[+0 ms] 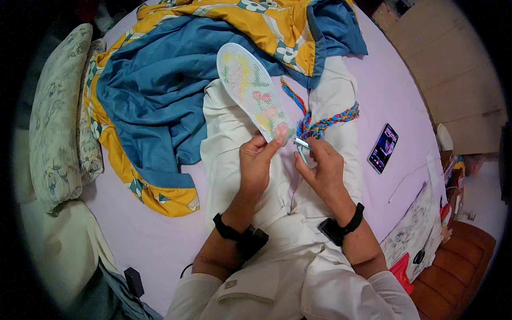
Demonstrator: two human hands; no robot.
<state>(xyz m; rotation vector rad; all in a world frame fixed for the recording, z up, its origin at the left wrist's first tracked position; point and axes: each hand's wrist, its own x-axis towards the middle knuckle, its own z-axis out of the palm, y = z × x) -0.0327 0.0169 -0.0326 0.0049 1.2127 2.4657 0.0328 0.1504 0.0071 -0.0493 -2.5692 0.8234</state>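
Observation:
A white insole (255,90) with a pattern of red, green and yellow stitched flowers slants up and to the left above my lap. My left hand (256,162) pinches its lower end between thumb and fingers. Close to that end, my right hand (324,166) grips what looks like a nail clipper (302,145), silver with a pale teal lever. The clipper's tip is beside the insole's edge; whether they touch I cannot tell. Just beyond my right fingers, a braided bundle of red, blue and yellow yarn (333,121) lies across my trouser leg.
My legs stretch out on a pink bed sheet (392,96). A blue and yellow quilt (154,90) is bunched at the left and far side. Right of me lies a lit phone (383,148). A rolled patterned pillow (58,117) is at far left, a small black box (134,282) at lower left.

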